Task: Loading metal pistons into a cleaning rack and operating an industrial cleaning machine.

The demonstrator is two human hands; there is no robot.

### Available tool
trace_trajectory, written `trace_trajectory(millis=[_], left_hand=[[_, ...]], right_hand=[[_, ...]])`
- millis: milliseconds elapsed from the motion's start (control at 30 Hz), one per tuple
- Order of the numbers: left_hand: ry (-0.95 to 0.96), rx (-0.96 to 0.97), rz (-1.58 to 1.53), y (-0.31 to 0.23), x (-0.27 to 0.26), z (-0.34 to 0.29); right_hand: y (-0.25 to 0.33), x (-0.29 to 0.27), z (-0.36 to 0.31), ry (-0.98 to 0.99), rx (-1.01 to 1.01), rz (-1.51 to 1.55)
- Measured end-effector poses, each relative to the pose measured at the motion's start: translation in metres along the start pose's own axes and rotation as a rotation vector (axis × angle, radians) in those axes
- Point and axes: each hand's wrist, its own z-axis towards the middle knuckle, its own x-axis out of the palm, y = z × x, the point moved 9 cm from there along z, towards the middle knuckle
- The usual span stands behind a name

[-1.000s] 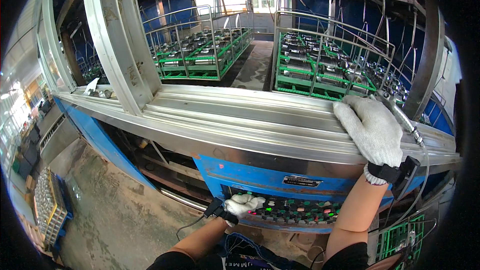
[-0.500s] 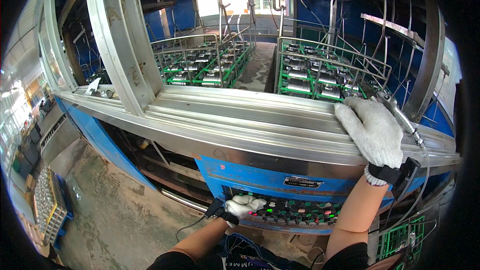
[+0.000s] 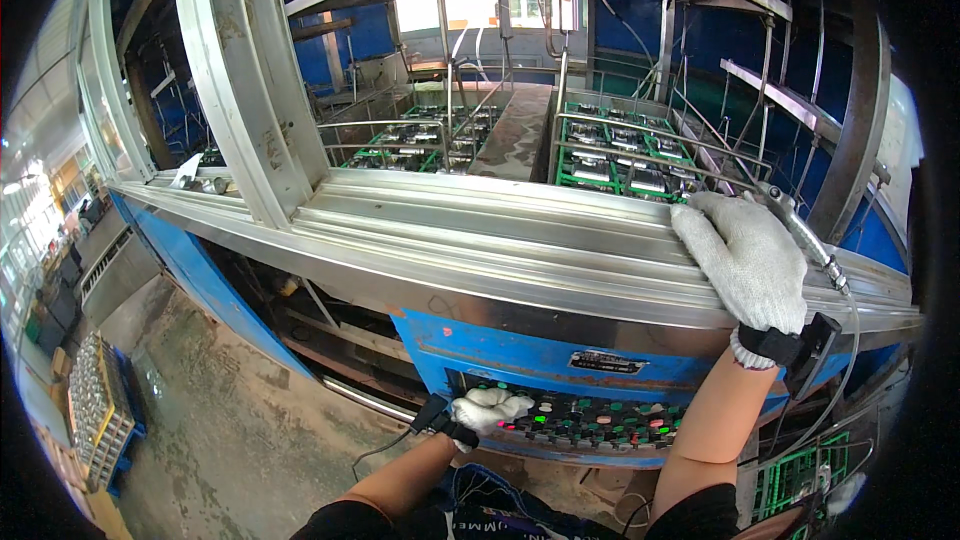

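My left hand (image 3: 490, 408), in a white knit glove, is at a dark control panel (image 3: 590, 426) with rows of coloured buttons and lit green and red lamps. Its fingers are curled together against the panel; whatever they press or hold is hidden. My right hand (image 3: 745, 255), gloved too, lies over the metal ledge (image 3: 500, 240), thumb apart and fingertips out of sight past the far edge. Close beside it rests a metal spray gun (image 3: 800, 230) with a hose. Beyond the ledge, green racks (image 3: 625, 155) of shiny cylindrical metal parts sit low in tanks under a hanging frame.
An upright metal post (image 3: 235, 80) rises from the ledge at left. A crate (image 3: 105, 420) of metal parts stands on the wet floor, lower left. At lower right are another green rack (image 3: 800, 475) and a blurred white glove (image 3: 848, 493), apparently another person's.
The hanging frame and its racks of parts have moved down into the tanks. A blurred white glove has appeared at lower right. My two hands have stayed in place.
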Motion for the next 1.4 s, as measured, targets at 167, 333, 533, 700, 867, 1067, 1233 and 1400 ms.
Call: trace_trajectory(millis=[167,333,533,700,867,1067,1233,1400], left_hand=[[0.029,0.06,-0.29,0.005,0.002,0.007],[0.133,-0.013,-0.161,0.015,0.007,0.015],[0.14,-0.064,-0.152,0.023,0.005,0.012],[0.119,-0.044,-0.047,0.008,0.002,0.005],[0.147,-0.103,-0.188,0.001,0.01,0.003],[0.196,-0.043,-0.029,0.007,0.011,0.009],[0.078,-0.005,-0.274,0.042,-0.007,0.02],[0.201,0.039,-0.581,0.043,0.002,0.024]], right_hand=[[-0.004,0.003,0.0,0.002,0.001,-0.01],[-0.003,0.004,0.0,0.03,0.003,-0.04],[0.002,0.0,0.001,-0.024,-0.044,-0.015],[0.0,0.005,0.001,0.008,-0.013,-0.003],[-0.003,0.003,0.0,0.019,-0.003,-0.009],[-0.003,0.003,-0.001,-0.003,-0.012,-0.014],[0.005,0.004,0.003,0.012,-0.014,0.023],[0.001,0.002,0.0,0.013,-0.005,-0.009]])
